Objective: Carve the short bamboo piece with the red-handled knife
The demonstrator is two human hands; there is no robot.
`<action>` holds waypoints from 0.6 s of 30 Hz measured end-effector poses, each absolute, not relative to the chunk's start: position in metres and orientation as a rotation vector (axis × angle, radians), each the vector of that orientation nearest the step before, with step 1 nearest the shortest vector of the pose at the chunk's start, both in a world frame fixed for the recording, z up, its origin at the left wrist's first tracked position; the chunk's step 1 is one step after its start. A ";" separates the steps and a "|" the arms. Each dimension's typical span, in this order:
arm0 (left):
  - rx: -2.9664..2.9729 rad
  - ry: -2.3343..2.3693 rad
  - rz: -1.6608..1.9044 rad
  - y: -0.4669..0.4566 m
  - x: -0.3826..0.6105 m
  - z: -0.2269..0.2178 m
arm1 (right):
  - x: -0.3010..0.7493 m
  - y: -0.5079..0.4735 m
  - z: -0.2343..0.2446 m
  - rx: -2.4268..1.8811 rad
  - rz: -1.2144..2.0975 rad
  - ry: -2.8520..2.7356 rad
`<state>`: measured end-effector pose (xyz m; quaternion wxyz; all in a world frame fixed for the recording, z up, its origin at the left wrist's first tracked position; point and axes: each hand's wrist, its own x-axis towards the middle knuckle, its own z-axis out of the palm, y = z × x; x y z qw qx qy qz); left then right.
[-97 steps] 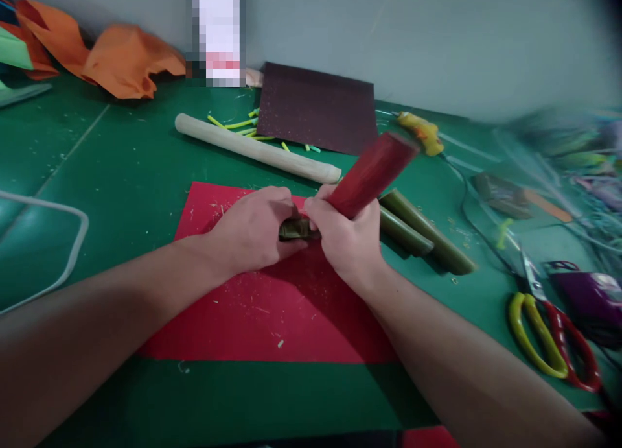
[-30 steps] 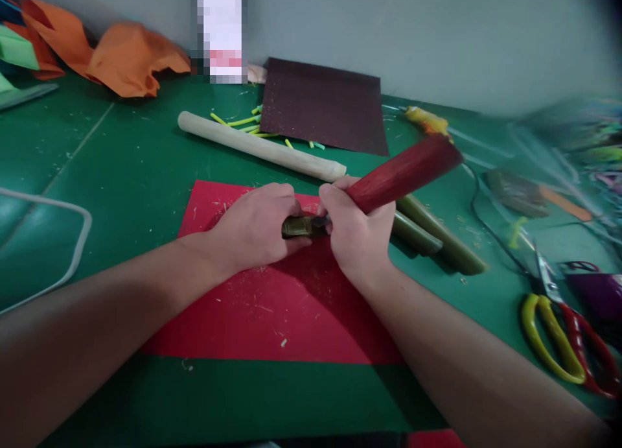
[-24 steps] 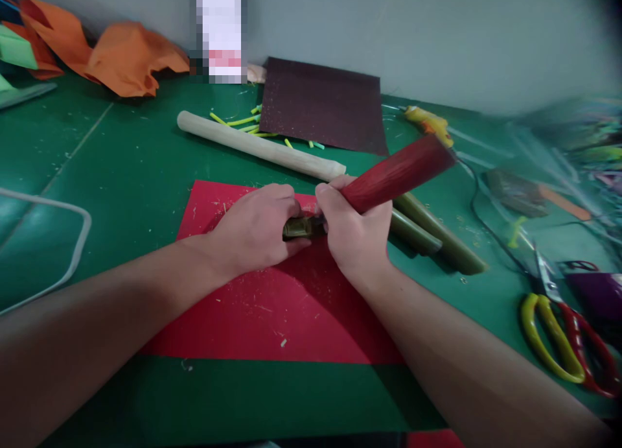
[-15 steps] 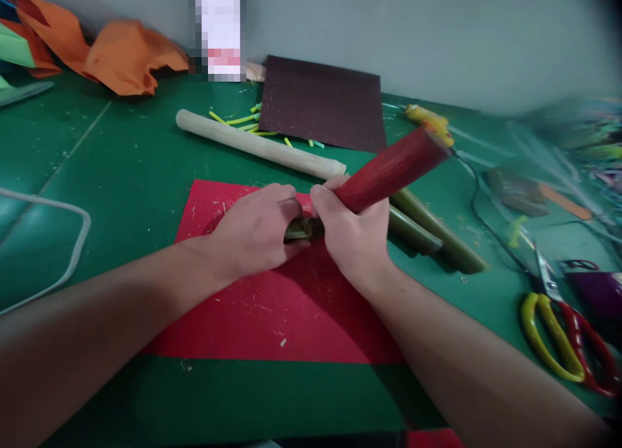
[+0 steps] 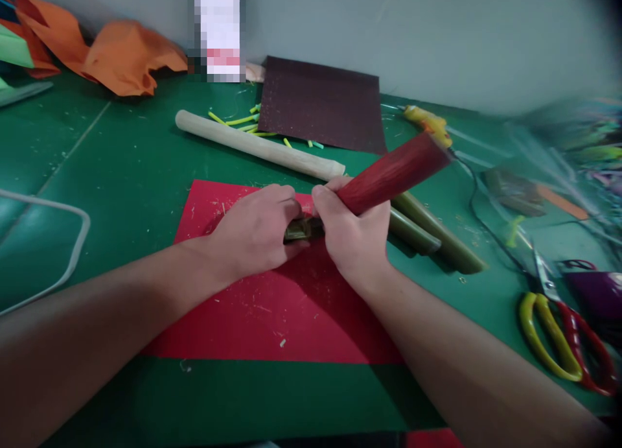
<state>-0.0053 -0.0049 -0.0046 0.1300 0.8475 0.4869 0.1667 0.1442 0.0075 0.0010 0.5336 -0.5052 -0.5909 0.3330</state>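
Over a red sheet (image 5: 253, 331), my left hand (image 5: 257, 231) is closed around a short olive-green piece that looks like bamboo (image 5: 297, 229); its end shows at the fingers. My right hand (image 5: 357, 240) is wrapped round a thick red wooden handle (image 5: 398, 169) that slants up to the right. The working end of that tool is hidden by my right hand, close against the green piece. My hands almost touch. Small pale shavings lie scattered over the red sheet. Just beyond my right wrist lie two green bamboo tubes (image 5: 437, 234).
A pale wooden rod (image 5: 257, 143) lies behind my hands, near a dark brown sheet (image 5: 323, 101). At the right are scissors (image 5: 558, 331) with yellow and red handles and a yellow glue gun (image 5: 427, 120) with its cord. Orange cloth-like material (image 5: 131, 56) sits at the back left.
The red handle's upper end has dipped slightly. Both hands keep their grip in nearly the same place.
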 end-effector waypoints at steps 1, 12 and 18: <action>2.457 1.414 0.494 -0.005 -0.005 -0.005 | 0.144 0.007 0.002 -1.207 0.794 -1.413; 2.431 1.387 0.535 0.000 -0.009 -0.007 | 0.145 0.007 -0.001 -1.186 0.814 -1.366; 2.413 1.375 0.539 -0.001 -0.008 -0.006 | 0.143 0.008 0.002 -1.207 0.791 -1.407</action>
